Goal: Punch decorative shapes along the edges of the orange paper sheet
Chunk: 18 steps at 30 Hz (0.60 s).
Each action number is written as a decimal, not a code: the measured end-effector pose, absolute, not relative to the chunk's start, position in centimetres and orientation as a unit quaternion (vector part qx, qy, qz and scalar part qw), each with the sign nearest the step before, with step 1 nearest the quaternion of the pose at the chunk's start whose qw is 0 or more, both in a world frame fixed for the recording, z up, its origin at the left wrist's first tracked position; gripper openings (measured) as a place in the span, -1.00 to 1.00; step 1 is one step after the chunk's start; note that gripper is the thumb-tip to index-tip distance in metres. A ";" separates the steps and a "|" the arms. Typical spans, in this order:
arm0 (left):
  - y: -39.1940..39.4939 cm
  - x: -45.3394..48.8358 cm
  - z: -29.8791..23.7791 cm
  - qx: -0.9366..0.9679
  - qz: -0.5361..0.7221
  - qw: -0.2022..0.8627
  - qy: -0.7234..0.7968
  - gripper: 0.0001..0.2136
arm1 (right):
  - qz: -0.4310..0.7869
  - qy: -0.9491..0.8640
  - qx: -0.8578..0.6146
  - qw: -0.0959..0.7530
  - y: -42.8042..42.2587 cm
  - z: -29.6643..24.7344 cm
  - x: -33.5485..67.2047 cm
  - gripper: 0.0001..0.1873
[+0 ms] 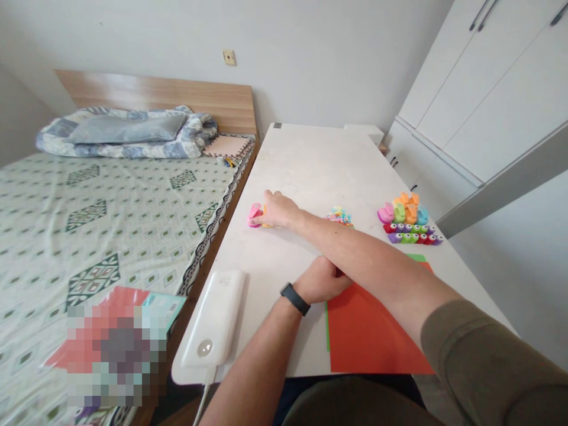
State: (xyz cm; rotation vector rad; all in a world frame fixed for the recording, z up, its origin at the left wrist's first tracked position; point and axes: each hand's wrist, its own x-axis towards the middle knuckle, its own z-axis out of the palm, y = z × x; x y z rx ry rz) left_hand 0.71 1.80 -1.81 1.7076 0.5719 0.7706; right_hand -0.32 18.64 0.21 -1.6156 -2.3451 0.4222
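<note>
My right hand reaches across to the left side of the white table, fingers curled around an orange craft punch that is mostly covered. Its thumb touches a pink craft punch right beside it. Below the right forearm, my left hand, with a dark wristband, is closed at the upper left edge of the red paper. A dark red bit shows by its fingers, but the forearm hides what it is. Green paper peeks out under the red sheet.
Several large craft punches and rows of small ones stand at the right. Small colourful pieces lie mid-table. A white power bank with a cable sits front left. A bed adjoins the left; cabinets stand right.
</note>
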 end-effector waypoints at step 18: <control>2.1 0.7 -2.3 0.729 0.338 0.554 0.219 -0.68 | 0.093 -0.854 -0.495 0.130 20.7 -1.7 -0.1 -0.23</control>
